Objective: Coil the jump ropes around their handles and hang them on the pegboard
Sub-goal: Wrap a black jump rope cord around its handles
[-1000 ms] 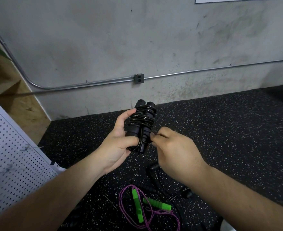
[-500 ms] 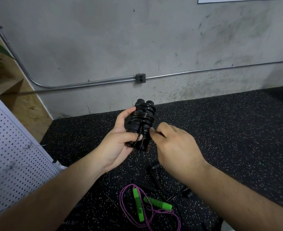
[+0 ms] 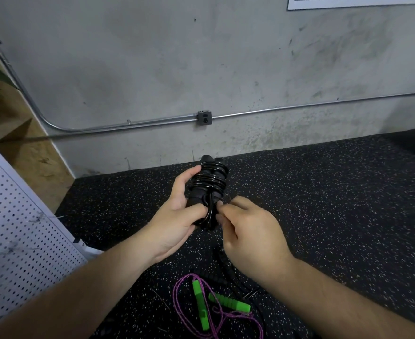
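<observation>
Above the speckled black floor (image 3: 323,204), the left hand (image 3: 174,223) is wrapped around a black jump rope (image 3: 210,184), its cord coiled round both upright handles. Right hand (image 3: 248,231) fingertips pinch what looks like the cord's loose end at the bundle's lower part. Below lies a purple rope with green handles (image 3: 216,304); the white pegboard (image 3: 13,236) stands at left.
</observation>
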The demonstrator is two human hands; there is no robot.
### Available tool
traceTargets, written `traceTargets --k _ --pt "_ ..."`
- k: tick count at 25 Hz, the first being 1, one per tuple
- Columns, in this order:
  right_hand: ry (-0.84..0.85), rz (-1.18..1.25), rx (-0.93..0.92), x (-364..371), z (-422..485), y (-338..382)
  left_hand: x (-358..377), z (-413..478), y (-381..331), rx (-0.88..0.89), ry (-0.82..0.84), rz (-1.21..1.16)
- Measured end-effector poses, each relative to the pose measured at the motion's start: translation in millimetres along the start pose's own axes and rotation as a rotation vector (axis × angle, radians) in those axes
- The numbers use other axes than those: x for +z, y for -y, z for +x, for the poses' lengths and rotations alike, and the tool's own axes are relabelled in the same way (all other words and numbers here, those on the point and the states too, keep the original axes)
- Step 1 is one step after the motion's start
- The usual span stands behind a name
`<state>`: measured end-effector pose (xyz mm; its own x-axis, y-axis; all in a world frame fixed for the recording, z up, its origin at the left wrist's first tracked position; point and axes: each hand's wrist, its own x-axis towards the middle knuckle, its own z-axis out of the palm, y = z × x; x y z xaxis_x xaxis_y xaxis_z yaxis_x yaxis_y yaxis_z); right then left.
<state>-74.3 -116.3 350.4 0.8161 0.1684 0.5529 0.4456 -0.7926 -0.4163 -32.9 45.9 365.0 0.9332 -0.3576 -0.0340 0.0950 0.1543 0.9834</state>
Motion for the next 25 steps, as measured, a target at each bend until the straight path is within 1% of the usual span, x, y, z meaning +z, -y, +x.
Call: traceTargets --k 3,4,7,9,11,14,16,18,21,25 --pt "-0.061 0.047 -0.014 -3.0 3.8 -1.5 5.2 0.5 1.0 0.003 0.003 0.006" --pt "-0.090 0.111 0.014 -4.3 5.9 -2.3 6.1 1.2 0.5 0.009 0.004 -0.020" --pt "-0.153 0.347 0.181 -5.5 10.7 -1.3 5.9 2.0 -1.4 0.021 0.033 -0.184" --pt "-0.168 0.388 0.226 -5.5 12.8 -0.1 3.6 3.6 -1.8 0.031 0.050 -0.207" --pt "-0.143 0.373 0.192 -8.0 13.7 -1.6 0.3 5.9 -1.7 0.041 0.049 -0.186" --pt "-0.042 0.368 0.081 -15.5 13.1 -9.9 -5.5 10.0 -3.6 0.060 0.008 -0.189" --pt "0.007 0.324 0.053 -19.3 13.7 -16.9 -9.5 11.6 -6.7 0.091 -0.010 -0.201" --pt "0.017 0.341 0.086 -21.5 16.7 -23.5 -10.8 11.8 -8.7 0.103 0.003 -0.203" --pt "0.026 0.345 0.027 -15.9 16.8 -22.2 -7.8 10.3 -2.6 0.099 0.018 -0.170" --pt "-0.061 0.301 -0.030 -4.2 15.0 -13.4 -1.1 7.2 7.7 0.084 0.075 -0.143"
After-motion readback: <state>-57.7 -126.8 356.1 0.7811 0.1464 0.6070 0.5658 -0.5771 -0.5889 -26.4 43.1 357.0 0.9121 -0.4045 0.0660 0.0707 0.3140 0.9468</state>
